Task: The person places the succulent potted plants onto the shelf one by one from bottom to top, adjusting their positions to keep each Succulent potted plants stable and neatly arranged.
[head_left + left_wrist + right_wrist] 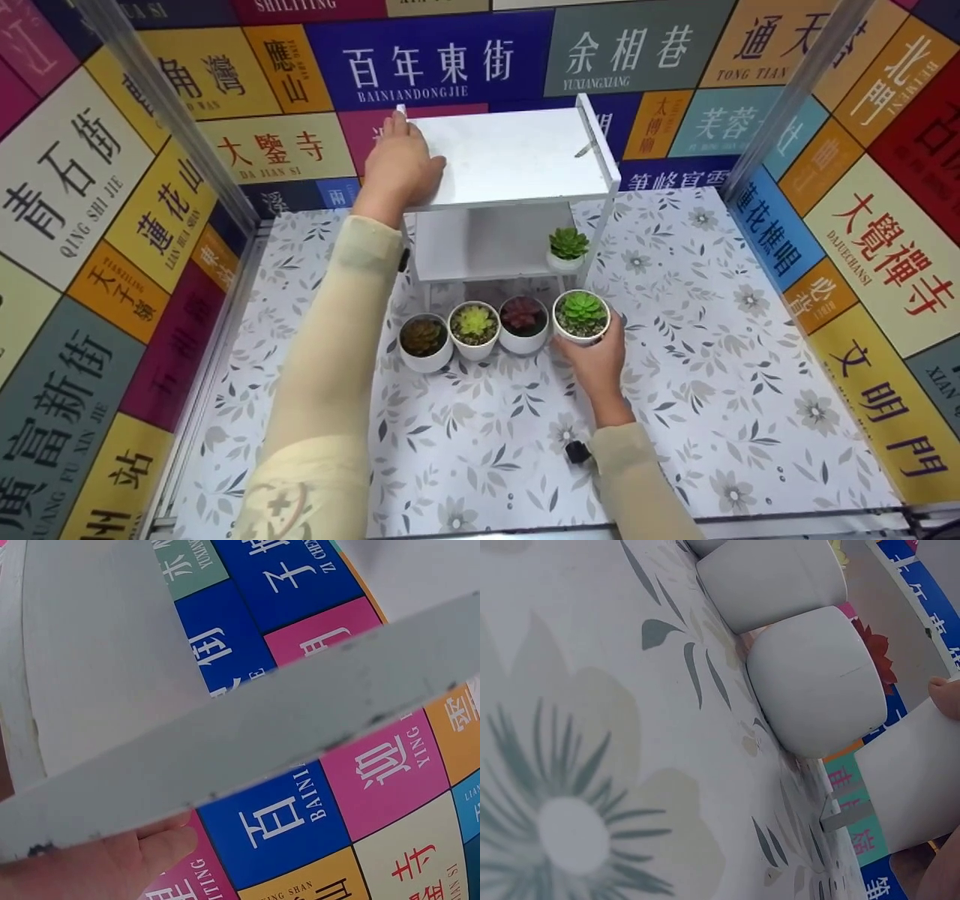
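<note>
My right hand (600, 356) grips a white pot (581, 335) with a bright green succulent (583, 307). The right wrist view shows this pot (915, 772) raised off the table, its plant out of sight. At the upper left, my left hand (401, 161) holds the raised side rail of a small white two-tier shelf (517, 150); a white bar partly hides that hand (127, 862) in the left wrist view. Left of the held pot stand potted succulents: dark red (523, 315), yellow-green (475, 321) and brown (424, 337). Another green succulent (568, 247) sits on the lower tier's right end.
The table's cover (712, 360) is white with grey leaves and flowers. Colourful panels with street names (427, 64) stand behind and on both sides. Metal posts (795, 90) rise at the back corners.
</note>
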{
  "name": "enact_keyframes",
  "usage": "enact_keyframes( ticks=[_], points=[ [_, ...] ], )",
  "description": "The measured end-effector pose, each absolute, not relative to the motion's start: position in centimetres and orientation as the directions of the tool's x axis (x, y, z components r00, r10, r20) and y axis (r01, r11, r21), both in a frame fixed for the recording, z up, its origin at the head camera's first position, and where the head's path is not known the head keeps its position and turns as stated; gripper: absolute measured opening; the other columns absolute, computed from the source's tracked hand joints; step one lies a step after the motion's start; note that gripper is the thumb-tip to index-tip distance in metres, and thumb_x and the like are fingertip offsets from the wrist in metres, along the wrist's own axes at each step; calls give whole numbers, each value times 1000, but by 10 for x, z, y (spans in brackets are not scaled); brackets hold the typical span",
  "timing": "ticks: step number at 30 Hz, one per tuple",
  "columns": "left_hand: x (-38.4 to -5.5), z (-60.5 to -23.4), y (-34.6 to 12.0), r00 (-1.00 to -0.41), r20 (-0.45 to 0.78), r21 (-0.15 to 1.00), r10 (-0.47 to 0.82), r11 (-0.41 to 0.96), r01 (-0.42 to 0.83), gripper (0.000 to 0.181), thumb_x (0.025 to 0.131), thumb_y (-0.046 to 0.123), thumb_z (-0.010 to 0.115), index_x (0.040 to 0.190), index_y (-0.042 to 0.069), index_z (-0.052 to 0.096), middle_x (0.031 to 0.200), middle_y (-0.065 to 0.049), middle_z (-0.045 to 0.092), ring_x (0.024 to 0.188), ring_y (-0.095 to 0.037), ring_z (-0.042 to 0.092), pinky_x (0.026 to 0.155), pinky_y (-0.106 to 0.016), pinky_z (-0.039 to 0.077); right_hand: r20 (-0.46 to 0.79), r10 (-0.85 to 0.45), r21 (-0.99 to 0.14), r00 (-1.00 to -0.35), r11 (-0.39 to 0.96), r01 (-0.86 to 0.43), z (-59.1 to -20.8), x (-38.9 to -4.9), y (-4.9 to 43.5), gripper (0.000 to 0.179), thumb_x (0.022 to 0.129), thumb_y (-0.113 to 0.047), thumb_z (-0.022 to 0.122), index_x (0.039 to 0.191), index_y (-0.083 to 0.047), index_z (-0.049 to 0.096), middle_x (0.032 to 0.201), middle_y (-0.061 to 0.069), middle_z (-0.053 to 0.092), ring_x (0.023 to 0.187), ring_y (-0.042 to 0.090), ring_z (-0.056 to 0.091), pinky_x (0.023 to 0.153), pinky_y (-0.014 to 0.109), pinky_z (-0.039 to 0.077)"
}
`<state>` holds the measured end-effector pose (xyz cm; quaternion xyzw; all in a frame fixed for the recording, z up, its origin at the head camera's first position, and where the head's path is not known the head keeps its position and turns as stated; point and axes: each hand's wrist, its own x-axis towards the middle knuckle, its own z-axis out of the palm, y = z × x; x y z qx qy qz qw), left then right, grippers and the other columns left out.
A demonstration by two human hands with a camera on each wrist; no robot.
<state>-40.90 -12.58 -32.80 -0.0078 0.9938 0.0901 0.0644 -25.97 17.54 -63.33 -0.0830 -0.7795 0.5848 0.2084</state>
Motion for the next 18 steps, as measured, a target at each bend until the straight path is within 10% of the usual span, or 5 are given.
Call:
enact_keyframes(
  ticks=[18],
  points=[
    [-409, -330, -127, -994, -109, 188, 5, 982, -15, 83, 111, 47, 38, 168, -3, 5, 178, -18, -11, 168, -33, -6, 138, -45, 2, 237, 364, -934, -901, 339, -109, -628, -260, 173, 100, 69, -16, 100, 153, -8, 46, 148, 16, 53, 140, 32, 53, 124, 48, 40]
  ],
)
